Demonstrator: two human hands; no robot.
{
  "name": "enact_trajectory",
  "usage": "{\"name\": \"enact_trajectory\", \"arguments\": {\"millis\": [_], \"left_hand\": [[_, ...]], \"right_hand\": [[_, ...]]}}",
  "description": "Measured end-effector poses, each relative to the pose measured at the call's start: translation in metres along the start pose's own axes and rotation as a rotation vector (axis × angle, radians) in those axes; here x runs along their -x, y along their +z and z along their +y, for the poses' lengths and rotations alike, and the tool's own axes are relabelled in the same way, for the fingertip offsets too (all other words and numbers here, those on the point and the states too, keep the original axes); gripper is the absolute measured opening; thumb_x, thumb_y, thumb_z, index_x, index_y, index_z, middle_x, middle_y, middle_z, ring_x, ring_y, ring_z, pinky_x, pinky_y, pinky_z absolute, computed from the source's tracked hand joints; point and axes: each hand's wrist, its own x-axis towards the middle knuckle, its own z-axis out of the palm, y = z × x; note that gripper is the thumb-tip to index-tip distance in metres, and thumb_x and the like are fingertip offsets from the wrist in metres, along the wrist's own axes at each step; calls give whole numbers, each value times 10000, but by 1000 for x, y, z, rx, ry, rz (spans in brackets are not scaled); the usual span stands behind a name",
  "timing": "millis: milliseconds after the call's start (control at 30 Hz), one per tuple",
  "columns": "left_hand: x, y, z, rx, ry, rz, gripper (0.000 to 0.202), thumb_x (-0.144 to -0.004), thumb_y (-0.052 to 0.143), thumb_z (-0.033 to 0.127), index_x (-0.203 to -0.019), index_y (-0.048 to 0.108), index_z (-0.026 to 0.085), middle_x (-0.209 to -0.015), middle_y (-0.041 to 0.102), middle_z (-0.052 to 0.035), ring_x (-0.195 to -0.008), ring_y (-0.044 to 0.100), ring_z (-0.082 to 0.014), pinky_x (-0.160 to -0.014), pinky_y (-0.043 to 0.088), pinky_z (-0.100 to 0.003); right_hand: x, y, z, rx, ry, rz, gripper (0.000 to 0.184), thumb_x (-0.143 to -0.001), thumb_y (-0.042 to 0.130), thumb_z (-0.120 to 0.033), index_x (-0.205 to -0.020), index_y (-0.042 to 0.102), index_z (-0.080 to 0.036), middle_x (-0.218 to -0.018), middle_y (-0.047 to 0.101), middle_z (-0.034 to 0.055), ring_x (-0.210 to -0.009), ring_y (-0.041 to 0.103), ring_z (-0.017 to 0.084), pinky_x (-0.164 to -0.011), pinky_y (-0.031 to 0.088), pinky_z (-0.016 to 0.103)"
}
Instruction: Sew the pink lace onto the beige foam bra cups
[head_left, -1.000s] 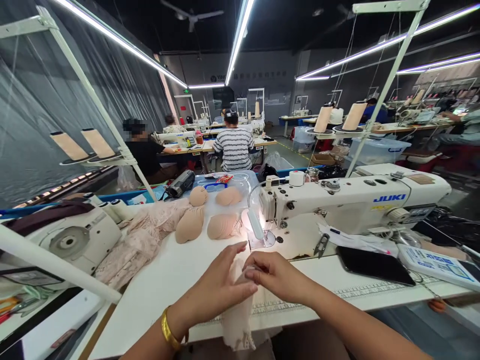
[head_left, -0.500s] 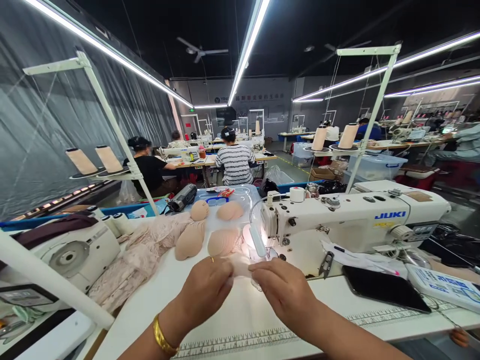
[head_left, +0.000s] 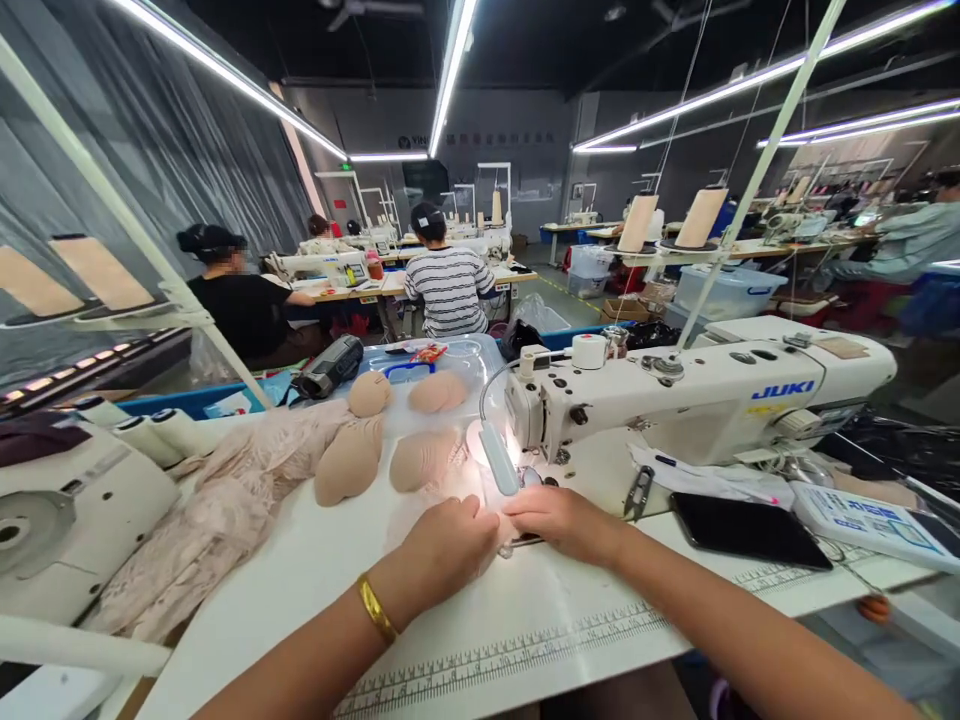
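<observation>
My left hand (head_left: 448, 540), with a gold bangle on its wrist, rests knuckles up on a thin pale piece of fabric (head_left: 420, 510) on the white table (head_left: 315, 580). Its fingers are curled and press the fabric down. My right hand (head_left: 559, 520) lies beside it with fingers pinched on the fabric's edge, just in front of the needle area of the white JUKI sewing machine (head_left: 697, 400). The machine's lamp (head_left: 495, 455) lights the spot brightly. The fabric between my fingertips is mostly hidden.
Beige bra cups (head_left: 390, 445) and a heap of pink lace (head_left: 217, 500) lie to the left. A black phone (head_left: 750, 530), thread snips (head_left: 637, 492) and a control panel (head_left: 862, 520) sit right of the needle. Another machine (head_left: 67, 510) stands far left. Other people sew behind.
My hands slid the fabric forward from the table's near edge up to the needle area and lowered flat onto the table. My view dipped and shifted slightly.
</observation>
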Motion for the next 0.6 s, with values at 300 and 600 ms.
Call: {"name": "enact_trajectory", "arguments": {"millis": [300, 600], "left_hand": [[-9, 26, 0, 130, 188, 336, 278, -999, 461, 102, -752, 564, 177, -801, 596, -56, -743, 527, -205, -671, 463, -335], [-10, 28, 6, 189, 143, 376, 189, -995, 467, 98, -976, 640, 170, -778, 564, -38, -706, 437, -210, -646, 394, -337]], "right_hand": [[15, -13, 3, 201, 19, -5, 290, -982, 542, -101, -1119, 733, -272, -955, 652, 51, -879, 506, 202, -719, 396, 288], [16, -24, 2, 80, -19, -64, 339, -923, 525, -69, -1109, 763, -223, -869, 596, 38, -794, 448, 188, -664, 323, 297]]}}
